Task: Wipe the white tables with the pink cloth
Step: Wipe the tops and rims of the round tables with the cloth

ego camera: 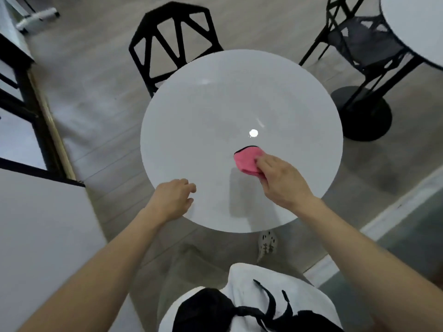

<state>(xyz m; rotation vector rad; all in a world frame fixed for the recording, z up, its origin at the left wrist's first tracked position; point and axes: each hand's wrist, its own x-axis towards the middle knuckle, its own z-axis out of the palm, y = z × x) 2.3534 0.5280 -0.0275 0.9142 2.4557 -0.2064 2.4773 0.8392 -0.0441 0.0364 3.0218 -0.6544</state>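
Pink cloth (247, 162), bunched, lies near the centre of the round white table (215, 111), its near side under the apparently curled, gripping fingers (263, 165) of the right hand (281, 180); left hand (176, 200), loosely curled and empty, is at the table's near rim.

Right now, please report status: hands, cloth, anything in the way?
Right hand grips pink cloth on round white table. Left hand loose at near edge, holding nothing. Black chair beyond far edge.
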